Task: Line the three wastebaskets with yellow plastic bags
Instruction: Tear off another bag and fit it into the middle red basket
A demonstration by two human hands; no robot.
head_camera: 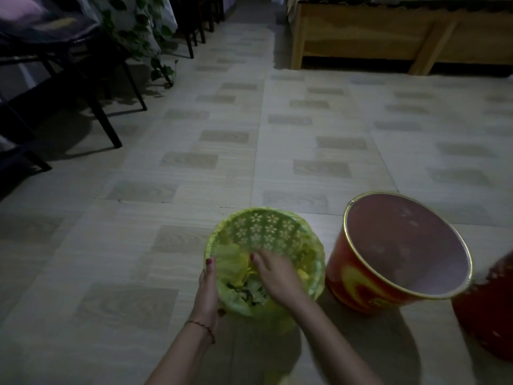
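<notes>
Both hands [208, 284] [273, 273] at bagged basket [266, 229] rim (red bucket [361, 279] just beside)

Thin plastic bag [230, 262], wooden bedframe [361, 37]

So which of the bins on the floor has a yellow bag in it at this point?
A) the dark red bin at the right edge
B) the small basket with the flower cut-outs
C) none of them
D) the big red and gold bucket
B: the yellow bag is draped over the rim of the flower-pattern basket, with the right hand pressing it down inside, while the red and gold bucket beside it shows a bare interior.
</notes>
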